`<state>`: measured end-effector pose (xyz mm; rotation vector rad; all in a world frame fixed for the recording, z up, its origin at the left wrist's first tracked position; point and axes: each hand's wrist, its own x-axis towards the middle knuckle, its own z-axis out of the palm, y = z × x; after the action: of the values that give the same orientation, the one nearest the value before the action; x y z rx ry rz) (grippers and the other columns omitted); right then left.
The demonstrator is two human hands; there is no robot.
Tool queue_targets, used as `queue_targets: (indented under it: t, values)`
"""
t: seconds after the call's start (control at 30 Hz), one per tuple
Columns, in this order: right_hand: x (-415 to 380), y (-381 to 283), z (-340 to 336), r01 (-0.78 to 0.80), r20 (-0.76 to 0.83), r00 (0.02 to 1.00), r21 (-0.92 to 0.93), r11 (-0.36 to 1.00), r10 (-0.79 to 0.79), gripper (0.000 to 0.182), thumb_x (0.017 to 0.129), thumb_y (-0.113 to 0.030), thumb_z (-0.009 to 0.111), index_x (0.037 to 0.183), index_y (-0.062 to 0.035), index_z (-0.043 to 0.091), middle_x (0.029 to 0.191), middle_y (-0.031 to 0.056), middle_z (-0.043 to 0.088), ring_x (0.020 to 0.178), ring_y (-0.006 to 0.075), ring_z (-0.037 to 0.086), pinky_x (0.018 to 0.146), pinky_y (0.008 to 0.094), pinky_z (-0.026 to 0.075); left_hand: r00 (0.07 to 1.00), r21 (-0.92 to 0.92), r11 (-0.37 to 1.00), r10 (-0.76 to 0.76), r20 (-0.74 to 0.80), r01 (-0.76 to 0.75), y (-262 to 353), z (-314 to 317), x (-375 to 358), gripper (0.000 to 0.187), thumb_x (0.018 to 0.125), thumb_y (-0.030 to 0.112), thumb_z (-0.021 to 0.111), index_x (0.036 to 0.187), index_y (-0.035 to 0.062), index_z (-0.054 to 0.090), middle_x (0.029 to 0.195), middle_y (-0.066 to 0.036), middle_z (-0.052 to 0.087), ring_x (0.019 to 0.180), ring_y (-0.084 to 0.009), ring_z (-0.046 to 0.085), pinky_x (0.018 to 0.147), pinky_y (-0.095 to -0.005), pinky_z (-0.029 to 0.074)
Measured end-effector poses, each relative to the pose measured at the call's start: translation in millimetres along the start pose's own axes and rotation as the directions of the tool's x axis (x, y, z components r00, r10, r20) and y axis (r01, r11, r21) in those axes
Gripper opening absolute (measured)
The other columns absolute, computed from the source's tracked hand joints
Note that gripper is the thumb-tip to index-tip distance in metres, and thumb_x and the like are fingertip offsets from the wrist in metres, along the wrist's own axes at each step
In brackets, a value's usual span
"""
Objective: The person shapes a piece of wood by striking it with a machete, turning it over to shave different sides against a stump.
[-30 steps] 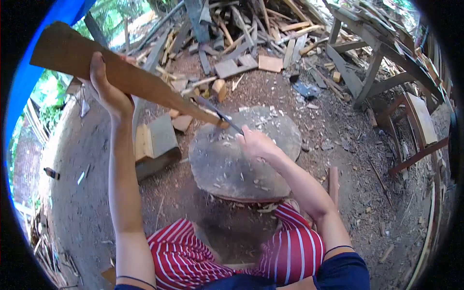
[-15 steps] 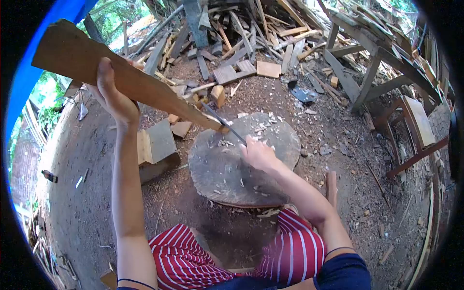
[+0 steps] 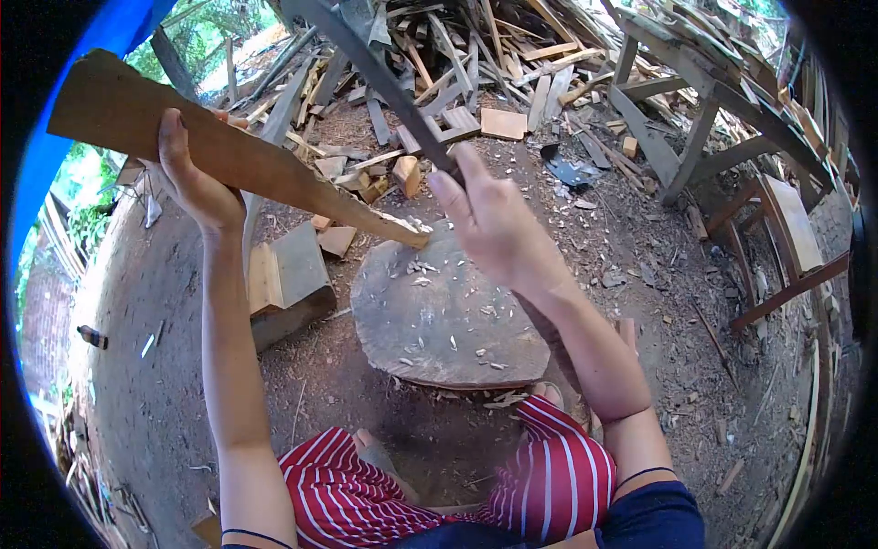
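Clearly, both hands of the person are occupied. The left hand is closed on a thick wooden board, with the thumb on the near face and the other fingers going behind it. The board is tilted: its wide end is high at the left, near the blue sheet, and its narrow end comes down to the far part of a round wooden stump. Whether this end really presses on the wood, I cannot tell with certainty. Its tip has a pale, rough, freshly cut surface.

The right hand is clamped around a long dark blade, which points up and to the left, well beyond the board. In the view, the hand is beside the narrow end, and they do not touch each other.

On the stump lie small pale chips, scattered. Just left of the stump there is a heavy block. Behind is a big heap of wood pieces, and to the right stand a wooden trestle and a small chair. The person's knees, in striped red trousers, are apart before the stump.
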<state>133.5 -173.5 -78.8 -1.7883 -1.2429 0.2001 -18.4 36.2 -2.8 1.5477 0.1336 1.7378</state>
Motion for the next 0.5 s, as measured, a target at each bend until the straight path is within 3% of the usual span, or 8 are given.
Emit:
queue_targets:
  t: [0.1,0.17,0.23,0.33,0.37,0.4,0.47,0.5]
  values:
    - [-16.9,61.8,56.0,-0.204,0.215,0.945,-0.210,0.956,0.248,0.037,0.098,-0.034,0.038,0.115,-0.0008,0.044,0.080,0.0281,0.064,0.079,0.0472,0.063,0.068,0.0563,0.049,0.999,-0.017,0.999,0.050,-0.014,-0.050,-3.5,-0.1,3.3,0.044,0.090,0.045,0.050,0.091,0.0016,0.054,0.075,-0.011,0.060,0.063,-0.0211,0.062,0.058,-0.0333,0.051]
    - [-34.5,115.7,83.1,-0.285,0.310,0.804,-0.547,0.787,0.507,0.044,0.096,-0.036,0.041,0.123,-0.0015,0.047,0.113,0.0270,0.060,0.108,0.0427,0.058,0.090,0.0495,0.047,0.994,0.016,0.996,0.086,-0.069,-0.085,-5.7,-3.7,4.5,0.042,0.090,0.044,0.052,0.093,0.0015,0.053,0.075,-0.012,0.059,0.064,-0.0222,0.062,0.059,-0.0342,0.051]
    - [-27.6,142.3,80.9,-0.419,0.334,0.729,-0.473,0.775,0.598,0.048,0.096,-0.038,0.041,0.127,-0.0021,0.046,0.118,0.0249,0.059,0.107,0.0419,0.059,0.093,0.0483,0.046,0.991,0.034,0.995,0.094,-0.098,-0.091,-8.8,-12.5,8.6,0.042,0.090,0.043,0.052,0.094,0.0015,0.053,0.075,-0.012,0.059,0.064,-0.0226,0.062,0.058,-0.0349,0.052]
    - [-33.6,148.2,85.1,-0.409,0.287,0.765,-0.475,0.779,0.577,0.048,0.096,-0.039,0.041,0.126,-0.0013,0.045,0.118,0.0254,0.059,0.110,0.0403,0.058,0.093,0.0490,0.045,0.992,0.011,0.999,0.041,-0.116,-0.040,-12.0,-22.2,8.1,0.041,0.090,0.042,0.053,0.097,0.0018,0.051,0.075,-0.011,0.059,0.065,-0.0231,0.063,0.058,-0.0356,0.052]
    - [-33.7,165.6,91.9,-0.341,0.268,0.812,-0.502,0.795,0.518,0.045,0.096,-0.038,0.042,0.120,-0.0002,0.047,0.106,0.0258,0.063,0.093,0.0382,0.065,0.081,0.0478,0.051,0.990,0.014,0.998,0.060,-0.124,-0.059,-14.1,-25.4,6.7,0.041,0.090,0.042,0.052,0.098,0.0020,0.051,0.075,-0.012,0.059,0.065,-0.0230,0.063,0.058,-0.0355,0.053]
    - [-30.1,166.0,88.6,-0.334,0.275,0.813,-0.502,0.798,0.513,0.045,0.096,-0.038,0.042,0.120,-0.0002,0.047,0.106,0.0258,0.063,0.093,0.0382,0.065,0.081,0.0478,0.051,0.988,0.017,0.997,0.074,-0.133,-0.072,-13.9,-26.3,4.9,0.041,0.091,0.042,0.052,0.100,0.0023,0.050,0.076,-0.012,0.059,0.065,-0.0229,0.063,0.058,-0.0355,0.053]
    - [-27.0,168.2,79.8,-0.498,0.400,0.713,-0.291,0.817,0.576,0.043,0.096,-0.039,0.043,0.113,-0.0003,0.046,0.086,0.0246,0.065,0.064,0.0347,0.066,0.066,0.0467,0.053,0.992,0.023,0.998,0.066,-0.105,-0.064,-12.4,-26.7,4.4,0.040,0.091,0.042,0.052,0.100,0.0028,0.049,0.077,-0.011,0.059,0.064,-0.0223,0.063,0.059,-0.0351,0.052]
    - [-28.1,174.2,78.1,-0.502,0.418,0.735,-0.195,0.843,0.534,0.039,0.096,-0.038,0.043,0.104,-0.0006,0.046,0.066,0.0152,0.058,0.043,0.0243,0.057,0.047,0.0408,0.049,0.995,0.016,0.998,0.056,-0.086,-0.055,-9.1,-23.1,3.7,0.040,0.091,0.042,0.052,0.100,0.0027,0.049,0.077,-0.011,0.059,0.064,-0.0219,0.063,0.058,-0.0348,0.052]
